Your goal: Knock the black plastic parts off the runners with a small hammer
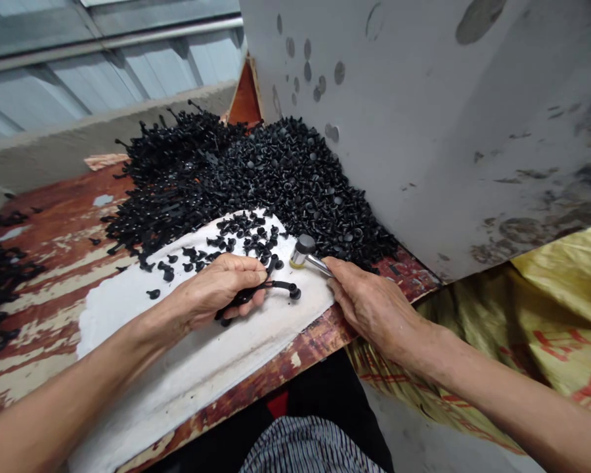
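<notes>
My left hand is closed around several thin black rubber strips with knobbed ends. One strip pokes out to the right, its round end just over the white cloth. My right hand grips the metal handle of a small mallet, which has a black top face and a yellowish lower face. The mallet head is close to the cloth, a little above and right of the strips; whether it touches cannot be made out. Loose black mushroom-shaped rubber pieces are scattered on the cloth beyond my left hand.
A large heap of black rubber pieces lies behind the cloth, against a grey spotted panel. More black parts sit at the left of the worn red-brown table. A yellow woven sack is at the right.
</notes>
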The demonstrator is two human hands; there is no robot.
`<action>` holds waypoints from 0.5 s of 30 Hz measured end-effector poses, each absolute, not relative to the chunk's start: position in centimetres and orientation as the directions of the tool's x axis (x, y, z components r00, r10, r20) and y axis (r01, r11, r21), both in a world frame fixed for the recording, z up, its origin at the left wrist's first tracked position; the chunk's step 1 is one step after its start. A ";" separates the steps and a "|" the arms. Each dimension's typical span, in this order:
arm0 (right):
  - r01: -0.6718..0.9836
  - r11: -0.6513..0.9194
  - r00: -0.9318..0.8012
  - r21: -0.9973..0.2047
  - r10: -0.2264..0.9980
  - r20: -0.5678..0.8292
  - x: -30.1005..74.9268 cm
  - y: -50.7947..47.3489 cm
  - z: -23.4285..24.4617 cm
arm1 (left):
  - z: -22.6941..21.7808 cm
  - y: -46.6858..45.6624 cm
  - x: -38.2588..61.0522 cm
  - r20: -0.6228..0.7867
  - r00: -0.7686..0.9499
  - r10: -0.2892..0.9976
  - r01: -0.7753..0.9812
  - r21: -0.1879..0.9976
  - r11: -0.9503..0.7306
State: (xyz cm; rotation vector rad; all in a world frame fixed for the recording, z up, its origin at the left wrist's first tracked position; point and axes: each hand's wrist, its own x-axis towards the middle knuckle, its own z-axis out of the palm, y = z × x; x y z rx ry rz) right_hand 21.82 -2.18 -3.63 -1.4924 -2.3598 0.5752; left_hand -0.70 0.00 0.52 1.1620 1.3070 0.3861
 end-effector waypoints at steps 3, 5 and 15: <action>0.783 0.393 -0.429 -0.482 0.903 0.039 21.9 -2.2 -3.7 | 0.5 0.0 -0.7 -0.538 0.292 0.791 0.381 0.824 0.420; 0.781 0.397 -0.430 -0.482 0.902 0.045 21.9 -2.2 -3.7 | 0.5 0.0 -0.7 -0.539 0.289 0.791 0.393 0.820 0.415; 0.806 0.385 -0.416 -0.451 0.909 0.032 21.9 -2.2 -4.0 | 0.3 0.2 -0.5 -0.550 0.267 0.791 0.435 0.801 0.411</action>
